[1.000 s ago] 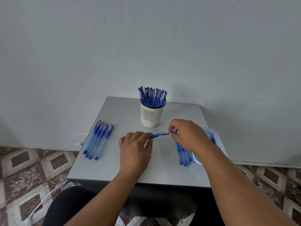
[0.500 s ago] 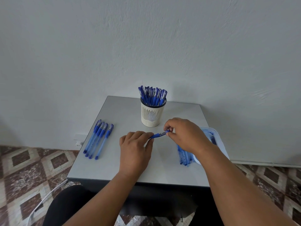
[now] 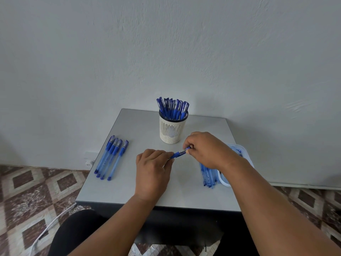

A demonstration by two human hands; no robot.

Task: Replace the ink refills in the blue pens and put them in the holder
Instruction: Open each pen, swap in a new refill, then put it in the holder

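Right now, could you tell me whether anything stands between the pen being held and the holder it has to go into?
Nothing visible does. The pen, held by the left hand and right hand, sits just in front of the holder, with bare table between. The holder is already crowded with pens.

Bare table (image 3: 140,130) left of holder (image 3: 172,129) — 4 pens (image 3: 110,157) beyond.

table (image 3: 140,189): smooth matt grey | holder (image 3: 172,130): cream slotted plastic | pens (image 3: 110,159): translucent blue plastic | wall (image 3: 166,43): rough matt
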